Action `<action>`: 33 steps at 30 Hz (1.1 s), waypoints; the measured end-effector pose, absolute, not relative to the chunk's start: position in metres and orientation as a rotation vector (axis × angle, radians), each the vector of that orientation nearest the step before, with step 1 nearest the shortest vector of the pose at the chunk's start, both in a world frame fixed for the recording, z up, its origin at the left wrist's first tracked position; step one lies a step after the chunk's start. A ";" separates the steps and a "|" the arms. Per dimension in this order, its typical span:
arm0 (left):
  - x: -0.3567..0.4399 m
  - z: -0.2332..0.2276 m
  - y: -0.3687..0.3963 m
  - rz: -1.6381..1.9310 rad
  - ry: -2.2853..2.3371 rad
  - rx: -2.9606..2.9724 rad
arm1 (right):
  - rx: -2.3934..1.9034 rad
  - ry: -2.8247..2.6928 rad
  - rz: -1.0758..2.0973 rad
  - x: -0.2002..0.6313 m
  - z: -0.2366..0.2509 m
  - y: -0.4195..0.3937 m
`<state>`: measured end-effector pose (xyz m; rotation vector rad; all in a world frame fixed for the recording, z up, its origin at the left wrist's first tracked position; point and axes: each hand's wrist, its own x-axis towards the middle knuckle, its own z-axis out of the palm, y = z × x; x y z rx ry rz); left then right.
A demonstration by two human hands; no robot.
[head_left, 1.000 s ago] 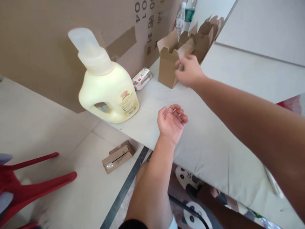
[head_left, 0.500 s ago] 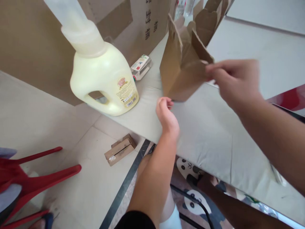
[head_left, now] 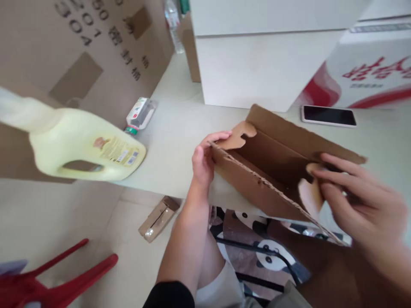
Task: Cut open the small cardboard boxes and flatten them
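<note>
A brown cardboard box (head_left: 257, 184) lies tilted at the table's front edge, its open top facing me. My left hand (head_left: 205, 158) grips its left end, with fingers over a notched flap (head_left: 237, 134) folded inward there. At the opposite end my right hand (head_left: 356, 196), a little blurred, pinches another small flap (head_left: 311, 194) between thumb and fingers. The box's inside is dark and I make out nothing in it.
Left on the table stand a pale yellow detergent jug (head_left: 86, 145) and a small clear bottle (head_left: 141, 113) lying down. Behind are white boxes (head_left: 244, 68), a phone (head_left: 329, 116) and a large carton (head_left: 38, 55). A small carton (head_left: 159, 218) and red stool (head_left: 64, 278) are on the floor.
The box has come down towards me and turned, its opening now facing me. My left hand went from its lower corner to its left end; my right hand now holds an end flap. The view shifted.
</note>
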<state>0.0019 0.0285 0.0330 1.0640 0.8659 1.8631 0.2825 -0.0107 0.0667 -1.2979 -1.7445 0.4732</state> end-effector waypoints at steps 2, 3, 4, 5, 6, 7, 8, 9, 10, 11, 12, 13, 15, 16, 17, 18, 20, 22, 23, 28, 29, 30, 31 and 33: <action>0.014 0.029 0.033 1.840 0.953 1.184 | -1.227 -1.742 0.319 0.284 0.059 -0.001; 0.019 0.027 0.036 1.836 1.013 1.208 | -1.217 -1.700 0.226 0.287 0.053 0.003; 0.024 0.024 0.038 1.838 1.076 1.210 | -1.218 -1.633 0.161 0.290 0.046 0.005; 0.028 0.020 0.041 1.844 1.133 1.196 | -1.217 -1.562 0.143 0.294 0.040 0.006; 0.032 0.018 0.043 1.852 1.178 1.179 | -1.208 -1.505 0.178 0.297 0.034 0.005; 0.036 0.015 0.044 1.864 1.207 1.164 | -1.193 -1.471 0.257 0.299 0.029 0.004; 0.039 0.013 0.045 1.874 1.221 1.150 | -1.171 -1.467 0.360 0.301 0.025 0.003; 0.042 0.012 0.046 1.886 1.223 1.134 | -1.146 -1.493 0.453 0.303 0.024 0.001; 0.044 0.011 0.047 1.893 1.214 1.116 | -1.128 -1.538 0.518 0.305 0.023 -0.001; 0.046 0.010 0.048 1.896 1.195 1.097 | -1.123 -1.586 0.554 0.306 0.023 -0.002; 0.048 0.010 0.049 1.900 1.171 1.079 | -1.116 -1.626 0.567 0.308 0.025 -0.003; 0.049 0.010 0.049 1.906 1.146 1.068 | -1.111 -1.649 0.575 0.309 0.026 -0.004; 0.050 0.011 0.049 1.924 1.117 1.073 | -1.094 -1.651 0.593 0.312 0.029 -0.004; 0.050 0.012 0.049 1.928 1.123 1.084 | -1.081 -1.648 0.601 0.313 0.029 -0.003; 0.049 0.013 0.048 1.925 1.143 1.096 | -1.069 -1.654 0.601 0.313 0.030 -0.002; 0.048 0.014 0.048 1.916 1.172 1.110 | -1.066 -1.665 0.596 0.314 0.030 -0.001; 0.045 0.018 0.046 1.860 1.235 1.171 | -1.074 -1.672 0.572 0.313 0.029 0.000; 0.042 0.023 0.044 1.768 1.280 1.270 | -1.075 -1.667 0.556 0.311 0.029 0.001; 0.040 0.026 0.043 1.715 1.291 1.320 | -1.071 -1.666 0.554 0.311 0.029 0.001; 0.036 0.031 0.041 1.620 1.320 1.387 | -1.079 -1.711 0.571 0.310 0.034 0.000; 0.035 0.030 0.041 1.630 1.334 1.381 | -1.074 -1.698 0.589 0.311 0.033 0.000; 0.034 0.029 0.041 1.636 1.351 1.375 | -1.073 -1.664 0.620 0.312 0.032 0.000; 0.032 0.028 0.042 1.641 1.371 1.362 | -1.082 -1.608 0.665 0.313 0.029 0.002; 0.027 0.026 0.043 1.662 1.420 1.289 | -1.137 -1.461 0.768 0.315 0.023 0.007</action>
